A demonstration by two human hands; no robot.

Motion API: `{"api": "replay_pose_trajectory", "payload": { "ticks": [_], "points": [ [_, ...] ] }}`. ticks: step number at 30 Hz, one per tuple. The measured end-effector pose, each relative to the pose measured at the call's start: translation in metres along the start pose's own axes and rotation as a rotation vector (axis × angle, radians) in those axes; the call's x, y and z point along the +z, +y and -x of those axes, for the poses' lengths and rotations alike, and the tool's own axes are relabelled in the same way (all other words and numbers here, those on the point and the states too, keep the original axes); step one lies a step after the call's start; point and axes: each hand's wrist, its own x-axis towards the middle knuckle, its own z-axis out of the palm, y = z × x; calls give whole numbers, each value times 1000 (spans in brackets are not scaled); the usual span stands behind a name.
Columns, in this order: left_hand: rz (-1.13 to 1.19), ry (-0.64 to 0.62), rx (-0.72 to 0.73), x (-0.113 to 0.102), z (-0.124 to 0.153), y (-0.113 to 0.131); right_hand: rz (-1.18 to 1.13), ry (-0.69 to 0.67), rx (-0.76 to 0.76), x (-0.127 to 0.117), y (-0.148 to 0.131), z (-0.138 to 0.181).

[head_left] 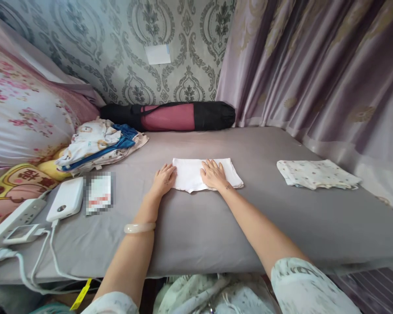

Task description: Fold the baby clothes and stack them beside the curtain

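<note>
A folded white garment [188, 173] lies flat on the grey sheet [196, 226] in front of me. My right hand [214, 174] rests palm down on it, fingers spread and stretched over the middle. At its left edge is my left hand [164, 179], lying low with the fingers stretched forward and touching the border of the cloth. Neither hand grips anything. The garment's lower edge is uneven, and its right end shows several layers.
A folded patterned cloth [316, 173] lies at right. Left are a clothes pile [98, 139], a white power bank [66, 198], a pixelated packet [99, 194], a power strip [19, 220] with cables and a yellow cushion [26, 179]. A long black-and-red bag [168, 117] lies along the wall.
</note>
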Motion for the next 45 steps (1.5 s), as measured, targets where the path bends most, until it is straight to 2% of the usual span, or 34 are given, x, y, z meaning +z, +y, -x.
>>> {"api": "replay_pose_trajectory", "payload": {
  "ticks": [5, 8, 12, 15, 20, 27, 45],
  "points": [
    [26, 41, 10, 1, -1, -1, -8, -12, 4, -6, -5, -2],
    [36, 80, 13, 1, -3, -1, -26, 44, -36, -4, -20, -7],
    [49, 99, -4, 0, -3, -4, -56, 37, -56, 7, -40, -12],
    [62, 155, -13, 0, -5, -6, -36, 49, -57, 12, -43, -14],
    [89, 256, -90, -3, -6, -7, -33, -10, -40, 6, -47, -17],
    [103, 282, -157, -8, -4, -4, -71, 57, -126, 16, -77, -20],
    [201, 322, -194, -9, -5, -5, -47, 40, -129, 17, -103, -29]
  ]
}}
